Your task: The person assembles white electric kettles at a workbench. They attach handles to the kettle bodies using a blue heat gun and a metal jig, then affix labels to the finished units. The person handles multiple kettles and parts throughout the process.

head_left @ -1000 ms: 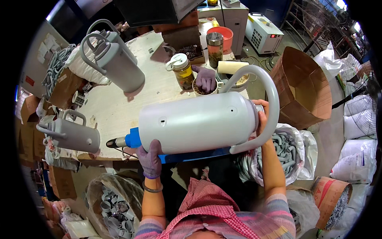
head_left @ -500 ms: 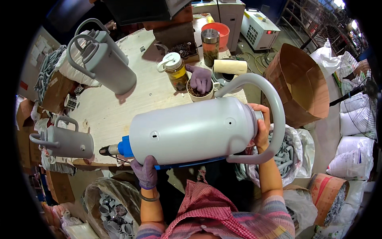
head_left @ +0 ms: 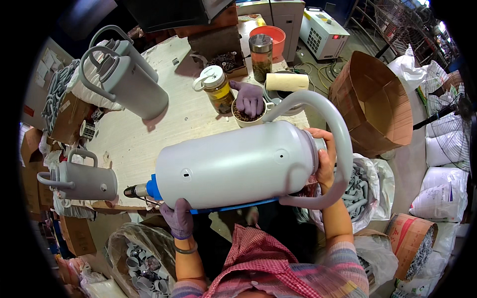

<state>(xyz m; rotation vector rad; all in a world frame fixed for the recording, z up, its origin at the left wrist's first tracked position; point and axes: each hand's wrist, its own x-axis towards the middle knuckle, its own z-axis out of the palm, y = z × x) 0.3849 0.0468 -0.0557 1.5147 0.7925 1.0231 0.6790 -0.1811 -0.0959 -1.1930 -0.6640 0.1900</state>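
A large pale-grey jug point(head_left: 233, 166) lies on its side across the front of the table, with small holes along its wall and a thick loop handle point(head_left: 343, 144) at the right. My left hand point(head_left: 179, 218), in a purple glove, holds its base end from below; the fingertips are hidden beneath. My bare right hand point(head_left: 323, 156) is wrapped around the neck end, inside the loop handle. Under the jug runs a blue fixture point(head_left: 233, 205), and a metal tool with a black tip point(head_left: 140, 190) sticks out to the left of it.
Other grey jugs point(head_left: 136, 89) stand on the table point(head_left: 124, 139); a smaller one point(head_left: 92, 181) lies at its left edge. Behind my jug are a cup of small parts point(head_left: 243, 120) with a purple glove point(head_left: 248, 97) on top, and jars point(head_left: 218, 92). A cardboard box point(head_left: 370, 104) stands right.
The jug has shifted slightly to the left, its base end a little lower, and my left hand has moved with it. Both hands keep their hold.
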